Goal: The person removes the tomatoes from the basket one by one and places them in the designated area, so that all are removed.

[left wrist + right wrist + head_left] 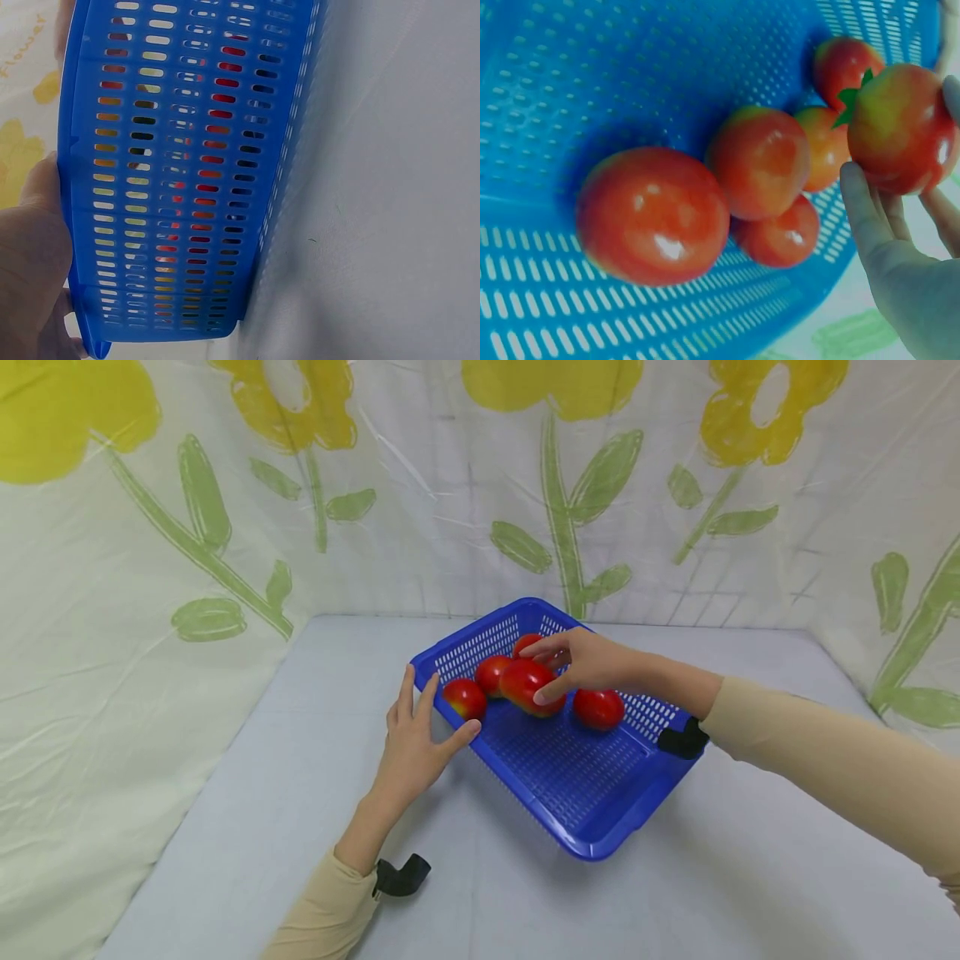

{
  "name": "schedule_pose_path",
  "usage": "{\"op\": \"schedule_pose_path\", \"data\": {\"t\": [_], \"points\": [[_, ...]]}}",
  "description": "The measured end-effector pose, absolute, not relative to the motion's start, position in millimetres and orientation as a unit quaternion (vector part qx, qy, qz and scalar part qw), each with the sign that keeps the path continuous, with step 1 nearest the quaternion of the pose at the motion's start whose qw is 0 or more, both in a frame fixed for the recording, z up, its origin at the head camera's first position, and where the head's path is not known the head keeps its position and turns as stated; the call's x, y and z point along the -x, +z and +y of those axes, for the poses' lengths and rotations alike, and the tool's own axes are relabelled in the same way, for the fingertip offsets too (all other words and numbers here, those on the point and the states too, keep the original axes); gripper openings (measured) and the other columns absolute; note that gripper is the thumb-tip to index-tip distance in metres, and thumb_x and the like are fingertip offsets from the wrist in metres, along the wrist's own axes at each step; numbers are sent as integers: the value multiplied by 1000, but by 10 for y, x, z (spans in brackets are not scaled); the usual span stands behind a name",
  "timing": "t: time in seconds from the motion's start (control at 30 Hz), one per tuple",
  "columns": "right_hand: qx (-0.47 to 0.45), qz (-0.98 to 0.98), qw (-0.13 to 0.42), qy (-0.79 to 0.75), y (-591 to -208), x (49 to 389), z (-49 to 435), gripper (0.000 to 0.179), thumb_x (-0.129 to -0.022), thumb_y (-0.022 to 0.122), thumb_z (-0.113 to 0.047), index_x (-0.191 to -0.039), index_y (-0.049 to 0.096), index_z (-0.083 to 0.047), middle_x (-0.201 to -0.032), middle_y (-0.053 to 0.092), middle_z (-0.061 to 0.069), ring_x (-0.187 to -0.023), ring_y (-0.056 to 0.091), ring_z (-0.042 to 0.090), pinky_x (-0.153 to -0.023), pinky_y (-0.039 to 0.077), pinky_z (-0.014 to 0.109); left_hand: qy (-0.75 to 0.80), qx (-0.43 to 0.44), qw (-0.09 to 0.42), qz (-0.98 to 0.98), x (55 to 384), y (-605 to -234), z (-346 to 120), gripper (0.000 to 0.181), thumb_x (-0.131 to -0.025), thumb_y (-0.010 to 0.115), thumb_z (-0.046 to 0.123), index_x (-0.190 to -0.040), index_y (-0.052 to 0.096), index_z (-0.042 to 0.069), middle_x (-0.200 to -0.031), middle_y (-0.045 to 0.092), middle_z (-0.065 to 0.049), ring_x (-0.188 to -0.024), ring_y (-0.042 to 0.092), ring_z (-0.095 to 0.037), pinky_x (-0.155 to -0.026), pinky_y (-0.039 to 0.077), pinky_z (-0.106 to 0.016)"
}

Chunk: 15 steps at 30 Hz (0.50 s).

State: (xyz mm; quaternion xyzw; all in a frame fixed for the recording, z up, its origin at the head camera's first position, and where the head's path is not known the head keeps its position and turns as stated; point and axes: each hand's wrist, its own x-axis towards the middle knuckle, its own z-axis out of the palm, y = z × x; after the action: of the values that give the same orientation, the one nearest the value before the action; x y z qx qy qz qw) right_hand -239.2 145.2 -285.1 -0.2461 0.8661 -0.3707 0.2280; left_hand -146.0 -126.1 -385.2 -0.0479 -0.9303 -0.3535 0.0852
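Note:
A blue plastic basket point(577, 777) with slotted walls stands on the table, turned at an angle. Several red tomatoes lie inside, among them one at the left rim point(465, 700) and one to the right point(598, 708). My right hand point(600, 662) reaches over the basket and holds a tomato point(904, 127) between thumb and fingers, above the others. That tomato has a green leafy top, seen in the right wrist view. At the basket's left rim rests my left hand point(415, 747), fingers spread and mostly straight. The left wrist view shows the slotted outer wall beside that hand.
The pale table point(315, 793) extends around the basket on both sides. Behind it hangs a white cloth point(420, 527) with yellow flowers and green stems. Black wrist mounts point(402, 875) sit on both sleeves; the right one is close to the basket's right rim.

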Motion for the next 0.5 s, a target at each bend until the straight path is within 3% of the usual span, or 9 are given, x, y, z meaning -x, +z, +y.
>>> {"op": "schedule_pose_path", "data": {"t": [0.5], "points": [[221, 872, 193, -392, -2631, 2276, 1725, 66, -78, 85, -29, -138, 59, -16, -124, 62, 9, -113, 56, 29, -86, 53, 47, -361, 47, 81, -928, 1462, -3859, -1258, 97, -84, 56, 72, -159, 20, 22, -163, -12, 1, -142, 10, -46, -97, 32, -70]]}}
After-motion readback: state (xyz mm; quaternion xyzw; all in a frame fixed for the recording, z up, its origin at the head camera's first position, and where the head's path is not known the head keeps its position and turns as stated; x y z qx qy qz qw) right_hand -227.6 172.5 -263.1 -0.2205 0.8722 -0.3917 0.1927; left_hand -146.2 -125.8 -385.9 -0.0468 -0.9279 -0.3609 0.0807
